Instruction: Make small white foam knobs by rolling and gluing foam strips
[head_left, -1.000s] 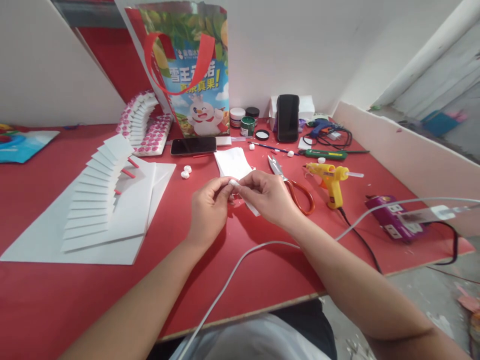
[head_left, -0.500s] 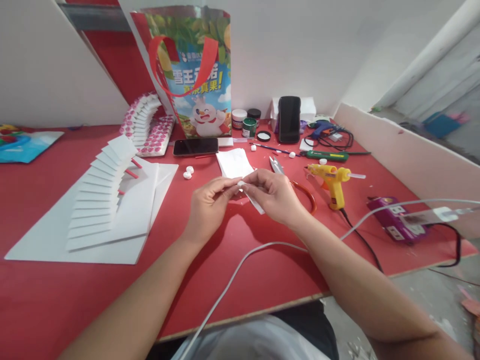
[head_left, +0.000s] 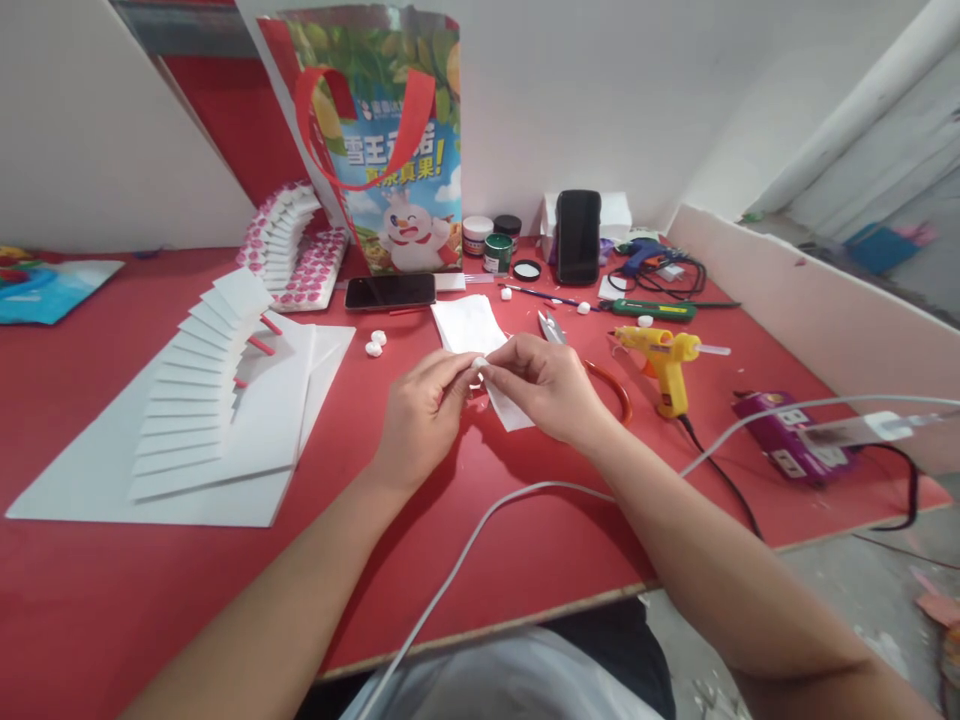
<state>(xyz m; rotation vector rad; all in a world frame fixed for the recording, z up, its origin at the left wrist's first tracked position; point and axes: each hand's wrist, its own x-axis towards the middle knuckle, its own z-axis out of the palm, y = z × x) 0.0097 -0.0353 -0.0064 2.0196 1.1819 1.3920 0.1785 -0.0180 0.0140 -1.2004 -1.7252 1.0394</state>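
Observation:
Between the fingertips of both hands is a small white paper roll [head_left: 478,363]. My left hand [head_left: 418,412] pinches it from the left, thumb against fingers. From the other side my right hand [head_left: 551,392] pinches it too, and a white paper strip [head_left: 511,408] hangs down below those fingers. Just beyond the hands lies a stack of white paper [head_left: 466,322]. Scissors [head_left: 553,328] with orange handles lie behind my right hand, partly hidden by it. Two small white paper rosettes [head_left: 376,345] rest on the red table, left of the stack.
A yellow glue gun [head_left: 666,362] lies at the right, near a purple box [head_left: 787,435]. A white cable [head_left: 517,492] crosses the table's front. Folded white panels [head_left: 187,400] stand at left. Behind are a phone [head_left: 390,291], paint jars [head_left: 497,253] and a large bag [head_left: 405,150].
My fingers have shifted slightly around the paper roll, and the hanging strip has turned to show more of its face. Both hands stay in nearly the same place.

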